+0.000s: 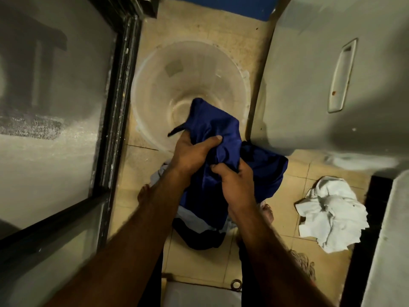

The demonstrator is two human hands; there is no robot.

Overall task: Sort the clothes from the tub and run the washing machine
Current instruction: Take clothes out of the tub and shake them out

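Note:
A clear plastic tub (155,85) stands on the tiled floor ahead of me, with nothing visible inside it. Over its near rim I hold a shiny dark blue garment (212,122). My left hand (190,151) grips a bunch of the cloth from the left, thumb on top. My right hand (234,185) grips the same garment just below and to the right. The blue cloth hangs down over a pile of dark and pale blue clothes (199,224) between my bare feet. The washing machine's grey side (309,74) rises on the right.
A heap of white cloth (332,213) lies on the floor at the right, beside a dark strip and a grey wall. A frosted glass door in a black frame (115,107) fills the left. A white object (199,293) sits at the bottom edge.

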